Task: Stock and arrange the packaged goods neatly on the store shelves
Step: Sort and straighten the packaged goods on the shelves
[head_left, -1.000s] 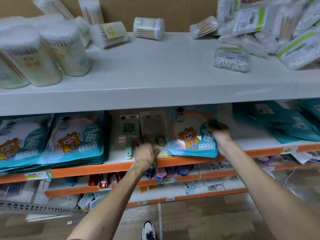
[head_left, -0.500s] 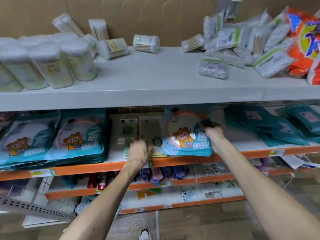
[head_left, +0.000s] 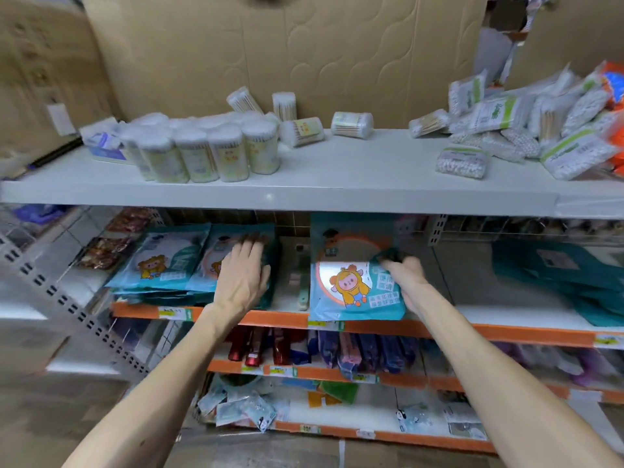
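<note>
Teal packet (head_left: 351, 292), judged light, floppy and slick, is pinched at its edge by right hand (head_left: 405, 276); stack (head_left: 169, 265) left of the grip is pressed by flat-fingered left hand (head_left: 244, 275).

You've got one teal cartoon-print plastic packet (head_left: 351, 285) tilted upright at the orange-edged shelf (head_left: 280, 319) front; matching packets (head_left: 162, 265) lie stacked flat, left.
</note>
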